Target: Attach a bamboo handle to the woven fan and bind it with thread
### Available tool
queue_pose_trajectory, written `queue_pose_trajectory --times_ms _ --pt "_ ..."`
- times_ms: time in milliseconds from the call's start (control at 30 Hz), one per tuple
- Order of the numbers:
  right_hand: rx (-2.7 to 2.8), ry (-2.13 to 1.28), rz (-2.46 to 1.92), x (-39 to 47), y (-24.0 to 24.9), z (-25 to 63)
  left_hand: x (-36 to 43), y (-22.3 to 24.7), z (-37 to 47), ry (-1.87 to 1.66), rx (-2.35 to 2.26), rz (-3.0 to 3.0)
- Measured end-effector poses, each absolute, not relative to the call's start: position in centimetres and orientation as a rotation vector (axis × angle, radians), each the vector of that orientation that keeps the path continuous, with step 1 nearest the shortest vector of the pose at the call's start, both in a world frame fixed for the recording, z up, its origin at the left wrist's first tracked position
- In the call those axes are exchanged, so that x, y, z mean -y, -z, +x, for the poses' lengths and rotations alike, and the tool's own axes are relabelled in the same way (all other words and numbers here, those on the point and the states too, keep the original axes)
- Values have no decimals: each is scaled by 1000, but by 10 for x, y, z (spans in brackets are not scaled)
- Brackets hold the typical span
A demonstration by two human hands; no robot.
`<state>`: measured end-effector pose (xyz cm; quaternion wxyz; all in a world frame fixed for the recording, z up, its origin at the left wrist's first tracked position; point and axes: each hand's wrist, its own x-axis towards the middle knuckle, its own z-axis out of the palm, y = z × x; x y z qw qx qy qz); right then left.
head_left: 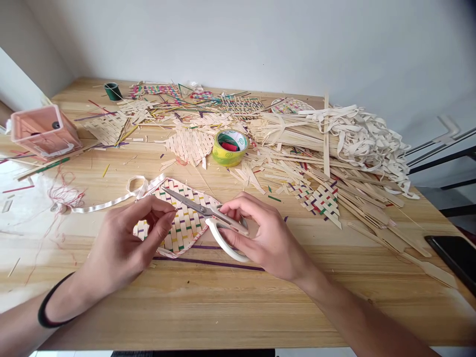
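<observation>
In my right hand (260, 233) is a pair of scissors (208, 210) with white handles, the blades pointing to the upper left. Those blades pass over a woven bamboo-strip piece (186, 230) with green, yellow and purple strips and a pale bound edge. My left hand (139, 235) is over the piece's left side, thumb and forefinger pinched together; what is between them is too small to name. A white ribbon (107, 203) runs left from the piece's upper edge. Tangled red thread (67, 193) lies at its far end.
A roll of tape (229, 148) stands behind the woven piece. Bamboo strips (290, 131) and bundled white ribbon (372, 139) crowd the back right. At the left is a pink plastic box (46, 131); a black phone (451, 263) lies near the right edge.
</observation>
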<state>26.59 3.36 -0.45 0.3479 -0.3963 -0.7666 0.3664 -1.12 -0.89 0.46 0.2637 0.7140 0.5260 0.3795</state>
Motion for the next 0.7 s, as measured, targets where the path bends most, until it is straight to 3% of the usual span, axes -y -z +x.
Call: queue_pose_trajectory --times_ms 700 --pt "1991 -904 -988 -34 8 265 8 -2 -12 -1038 -1462 1912"
